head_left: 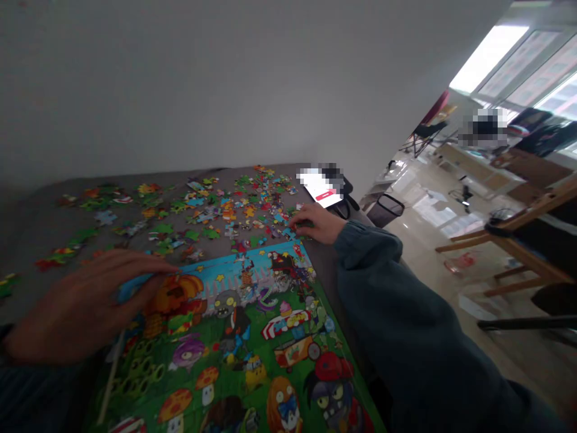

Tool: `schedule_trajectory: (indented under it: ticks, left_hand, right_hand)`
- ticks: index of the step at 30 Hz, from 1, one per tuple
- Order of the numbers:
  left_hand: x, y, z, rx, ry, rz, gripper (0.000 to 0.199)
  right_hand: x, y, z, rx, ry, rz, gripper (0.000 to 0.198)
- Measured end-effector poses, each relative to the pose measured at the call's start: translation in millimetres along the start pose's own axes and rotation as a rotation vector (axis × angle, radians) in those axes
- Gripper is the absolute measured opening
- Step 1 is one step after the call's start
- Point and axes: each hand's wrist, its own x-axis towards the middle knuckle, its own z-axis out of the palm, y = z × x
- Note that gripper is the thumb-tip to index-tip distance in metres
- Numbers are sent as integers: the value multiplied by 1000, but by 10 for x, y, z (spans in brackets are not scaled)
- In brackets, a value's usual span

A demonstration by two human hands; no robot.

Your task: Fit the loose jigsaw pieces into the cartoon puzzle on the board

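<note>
A cartoon jigsaw puzzle [252, 355] of zombies, plants and a pumpkin lies in front of me, its blue sky edge at the far side. Over its upper left corner stretches my left hand [90, 307], slightly blurred, with thumb and fingers apart around a blue patch of the picture. Beyond the top right corner, my right hand [318, 222] reaches in among the loose puzzle pieces [228, 210]. Its thumb and forefinger curl toward each other at the pieces. What is between those fingertips, if anything, is too small to make out.
Loose pieces spread over the grey cloth surface [130, 240] up to the wall [202, 90]. Past my right hand lies a phone [321, 187] with a lit screen, beside a dark strapped object [347, 189]. Off to the right are a wooden chair [518, 240] and a tiled floor.
</note>
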Motion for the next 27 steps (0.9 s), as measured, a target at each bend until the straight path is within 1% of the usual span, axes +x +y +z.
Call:
schedule_trajectory:
  ticks: [4,6,8,10,12,14,17,20,22,24,25,27]
  left_hand:
    - [5,24,-9,0,-12,-23,31]
    - [7,67,-16,-2,-17,-73,33]
    - [14,110,-27,-17,-27,-122,33]
    - [32,138,-44,-32,-47,-150,32]
    - [56,158,-64,-47,-92,-131,35]
    - [75,193,-80,-56,-177,-91,38]
    - [63,297,-68,-71,-307,-20,40]
    - [-3,395,0,-85,-332,30,47]
    - [-50,412,59,-88,-326,59,52]
    - [-79,396,108,-84,-330,75,55]
    - [-86,383,125,-83,-339,80,55]
    - [-89,361,144,-80,-352,68,55]
  right_hand:
    - [2,-84,30,-45,23,18,27]
    - [13,-133,54,-41,41,42,24]
    - [21,-166,68,-23,36,60,17]
    - [21,-179,70,-12,30,65,16]
    - [17,-178,67,-17,26,60,24]
    - [16,-167,64,-28,14,50,30]
    - [27,-140,65,-43,-3,45,27]
    - [37,-120,49,-15,17,40,21]
    - [35,-140,28,78,44,27,14]
    - [30,-218,22,252,98,25,10]
    - [29,-283,33,362,130,28,10]
    - [31,-458,89,583,168,36,18]
